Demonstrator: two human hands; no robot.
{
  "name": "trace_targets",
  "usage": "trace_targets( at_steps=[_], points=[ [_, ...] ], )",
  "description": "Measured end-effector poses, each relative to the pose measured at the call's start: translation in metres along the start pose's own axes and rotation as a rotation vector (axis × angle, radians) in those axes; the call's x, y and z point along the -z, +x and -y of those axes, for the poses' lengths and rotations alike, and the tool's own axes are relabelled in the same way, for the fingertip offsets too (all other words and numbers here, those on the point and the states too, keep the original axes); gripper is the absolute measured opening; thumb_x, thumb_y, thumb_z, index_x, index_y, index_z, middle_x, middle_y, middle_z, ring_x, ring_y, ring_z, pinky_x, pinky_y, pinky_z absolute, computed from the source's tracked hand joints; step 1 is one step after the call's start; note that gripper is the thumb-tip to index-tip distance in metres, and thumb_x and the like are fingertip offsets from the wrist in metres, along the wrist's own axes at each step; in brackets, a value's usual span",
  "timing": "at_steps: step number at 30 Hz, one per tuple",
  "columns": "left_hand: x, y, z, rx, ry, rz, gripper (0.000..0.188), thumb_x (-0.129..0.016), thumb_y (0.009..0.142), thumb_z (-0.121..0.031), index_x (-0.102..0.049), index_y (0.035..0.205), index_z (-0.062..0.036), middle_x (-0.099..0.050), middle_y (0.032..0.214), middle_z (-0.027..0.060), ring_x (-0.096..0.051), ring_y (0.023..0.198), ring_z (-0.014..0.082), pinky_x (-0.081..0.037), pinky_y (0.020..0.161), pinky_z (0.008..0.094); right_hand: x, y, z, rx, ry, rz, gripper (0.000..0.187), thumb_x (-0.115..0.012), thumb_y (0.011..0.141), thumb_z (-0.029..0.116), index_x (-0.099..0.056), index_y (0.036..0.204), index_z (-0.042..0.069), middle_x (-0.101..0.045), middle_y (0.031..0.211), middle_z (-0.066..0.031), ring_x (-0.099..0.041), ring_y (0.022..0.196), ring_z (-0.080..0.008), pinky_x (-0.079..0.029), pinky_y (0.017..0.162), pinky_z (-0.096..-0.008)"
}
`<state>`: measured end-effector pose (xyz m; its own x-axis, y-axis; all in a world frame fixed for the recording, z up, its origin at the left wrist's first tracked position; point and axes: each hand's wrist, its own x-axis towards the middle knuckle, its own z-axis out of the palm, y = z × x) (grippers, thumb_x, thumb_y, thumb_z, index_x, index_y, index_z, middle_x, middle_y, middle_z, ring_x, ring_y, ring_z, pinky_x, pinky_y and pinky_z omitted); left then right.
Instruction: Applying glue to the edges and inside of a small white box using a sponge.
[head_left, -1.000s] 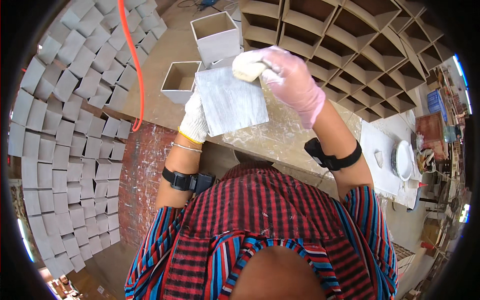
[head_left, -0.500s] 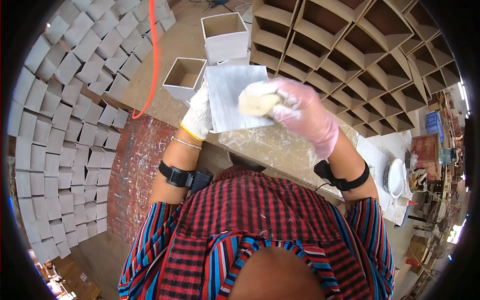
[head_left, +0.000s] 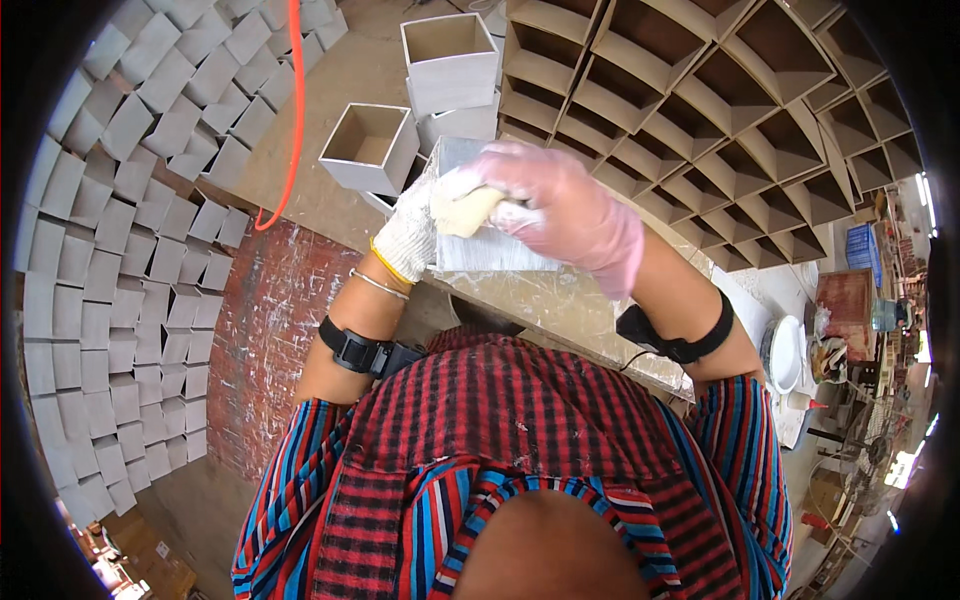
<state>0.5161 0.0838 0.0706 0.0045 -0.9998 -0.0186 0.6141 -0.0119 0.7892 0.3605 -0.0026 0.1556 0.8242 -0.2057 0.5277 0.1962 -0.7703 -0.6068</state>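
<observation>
Potentially unsteady: grey box.
Right hand grips cream pad; left hand (hold hidden, cannot tell) may yield under uneven pressure.

Right hand holds pale pad against whitish box

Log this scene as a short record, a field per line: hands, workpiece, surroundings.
Left hand: white knit glove, at the box's left side
Right hand: pinkish glove, gripping a cream pad
Workpiece: grey-white box, pad over its upper face
Left surroundings: orange hose, stacked grey-white boxes
Right surroundings: brown open boxes, white tub
</observation>
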Motion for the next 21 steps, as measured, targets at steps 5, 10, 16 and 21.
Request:
trace_targets(
  at_steps=[5, 10, 16, 21],
  points=[
    [-0.01, -0.011, -0.004, 0.228, -0.477, -0.115, 0.031, -0.056, 0.088, -0.022, -0.055, 0.113, -0.0054, -0.06, 0.107, 0.0094, -0.058, 0.097, 0.0251, -0.048, 0.086, 0.0371, 0.008, 0.024, -0.002, -0.112, -0.186, -0.209, 0.028, -0.061, 0.076, -0.001, -0.06, 0.104, 0.003, -0.062, 0.101, -0.0126, -0.062, 0.091, -0.0236, -0.049, 0.082, -0.0305],
    [-0.016, -0.016, -0.007, 0.195, -0.368, -0.145, 0.037, -0.051, 0.089, -0.03, -0.052, 0.118, -0.0059, -0.058, 0.112, 0.0094, -0.056, 0.102, 0.0251, -0.046, 0.09, 0.0378, -0.005, 0.002, 0.013, 0.033, 0.029, -0.038, 0.023, -0.066, 0.078, 0.006, -0.061, 0.1, 0.005, -0.063, 0.099, -0.0101, -0.061, 0.094, -0.0223, -0.048, 0.083, -0.0316],
    [-0.019, -0.023, -0.002, 0.195, -0.258, -0.146, 0.053, -0.04, 0.094, -0.045, -0.046, 0.13, -0.0061, -0.053, 0.127, 0.0102, -0.053, 0.113, 0.0252, -0.042, 0.097, 0.039, -0.004, 0.017, -0.01, -0.131, -0.371, -0.202, 0.028, -0.062, 0.076, -0.002, -0.061, 0.103, 0.004, -0.063, 0.101, -0.0106, -0.062, 0.094, -0.0234, -0.049, 0.084, -0.0307],
    [-0.008, -0.025, 0.001, 0.162, -0.298, -0.054, 0.051, -0.041, 0.094, -0.042, -0.046, 0.129, -0.0058, -0.053, 0.126, 0.0102, -0.053, 0.113, 0.0251, -0.042, 0.098, 0.0397, -0.005, 0.006, -0.005, -0.213, 0.475, -0.204, 0.034, -0.052, 0.075, -0.009, -0.058, 0.107, 0.002, -0.062, 0.101, -0.0088, -0.059, 0.097, -0.0205, -0.046, 0.087, -0.03]
  ],
)
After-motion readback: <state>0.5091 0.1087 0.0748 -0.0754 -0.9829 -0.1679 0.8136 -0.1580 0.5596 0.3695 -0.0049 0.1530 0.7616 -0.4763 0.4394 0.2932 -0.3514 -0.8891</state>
